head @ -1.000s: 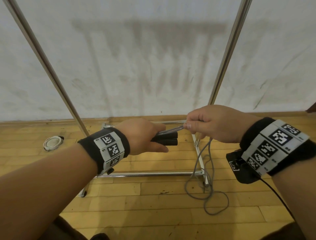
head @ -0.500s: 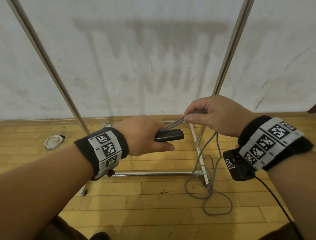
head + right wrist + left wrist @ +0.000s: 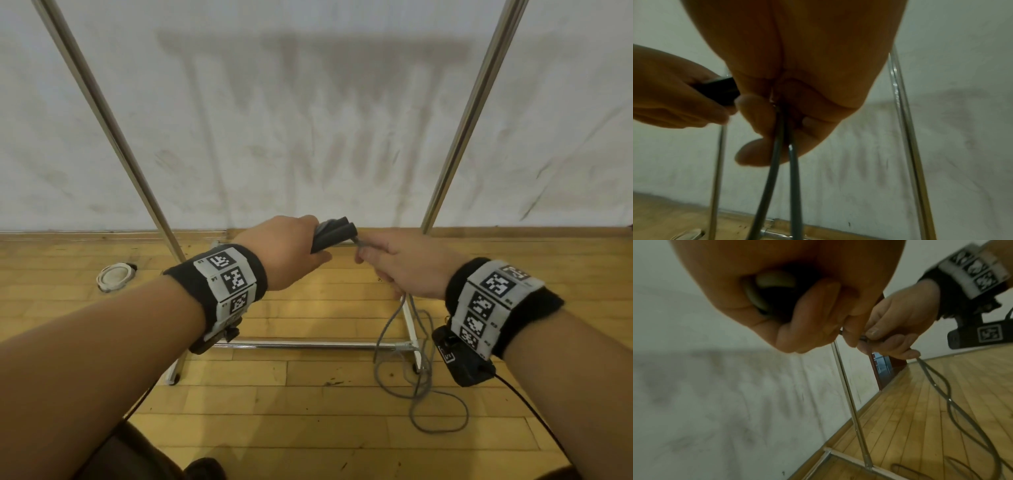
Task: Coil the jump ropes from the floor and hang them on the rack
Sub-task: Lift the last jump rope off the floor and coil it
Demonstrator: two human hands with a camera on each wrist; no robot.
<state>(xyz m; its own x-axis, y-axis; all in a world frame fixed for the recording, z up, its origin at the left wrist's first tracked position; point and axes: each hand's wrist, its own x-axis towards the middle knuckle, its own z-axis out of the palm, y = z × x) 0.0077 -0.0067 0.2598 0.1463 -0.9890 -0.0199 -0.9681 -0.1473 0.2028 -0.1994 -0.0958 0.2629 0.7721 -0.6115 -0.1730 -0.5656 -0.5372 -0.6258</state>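
Observation:
My left hand point(image 3: 301, 255) grips two black jump rope handles point(image 3: 334, 233) side by side, their tips pointing up and to the right. The handles' butt ends point(image 3: 772, 282) show inside the curled fingers in the left wrist view. My right hand point(image 3: 394, 263) sits just right of the handle tips and holds the grey rope point(image 3: 388, 329) where it leaves them. Two rope strands point(image 3: 785, 170) hang from that fist and end in loose loops point(image 3: 442, 411) on the wooden floor. The rack's upright poles point(image 3: 472, 113) rise behind both hands.
The rack's base bar point(image 3: 308, 344) lies on the floor below my hands, and its left pole point(image 3: 113, 130) slants up to the left. A coiled white rope point(image 3: 114, 275) lies on the floor at the left. A stained white wall stands close behind.
The handles have tilted from level to pointing upward. My right hand has dropped from above the handles to just beside their tips, with the rope still in it.

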